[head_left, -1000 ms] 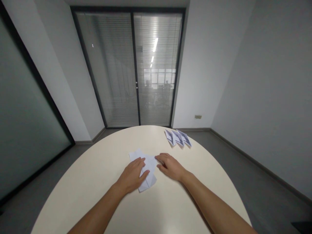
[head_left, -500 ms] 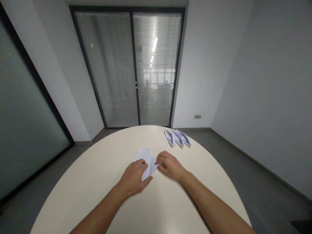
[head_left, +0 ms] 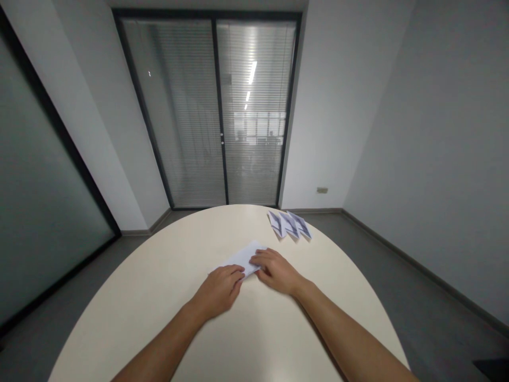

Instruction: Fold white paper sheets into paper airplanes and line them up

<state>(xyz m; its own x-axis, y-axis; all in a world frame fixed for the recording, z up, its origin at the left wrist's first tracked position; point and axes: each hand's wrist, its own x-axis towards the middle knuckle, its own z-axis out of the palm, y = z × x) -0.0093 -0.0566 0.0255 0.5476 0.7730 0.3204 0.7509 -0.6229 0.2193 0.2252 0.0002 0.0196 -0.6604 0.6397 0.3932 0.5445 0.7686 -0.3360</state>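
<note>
A folded sheet of white paper [head_left: 243, 257] lies slanted on the round table, its far right end higher in view than its left. My left hand [head_left: 220, 291] holds its near left edge, fingers together on top and thumb tucked close. At the right end, my right hand [head_left: 277, 271] grips the sheet with fingers over it and thumb at the near edge. Both hands cover parts of the paper, so some of its folds are hidden.
Three folded paper pieces [head_left: 289, 225] lie in an overlapping row near the far right rim of the cream table [head_left: 159, 297]. Beyond the table stands a dark-framed glass door [head_left: 220, 106] with blinds. A wall outlet [head_left: 322, 190] sits low on the right.
The paper has turned from upright with a pointed flap to a slanted, flatter strip. My left fingers have drawn together at its near edge; my right fingers have moved over its right end.
</note>
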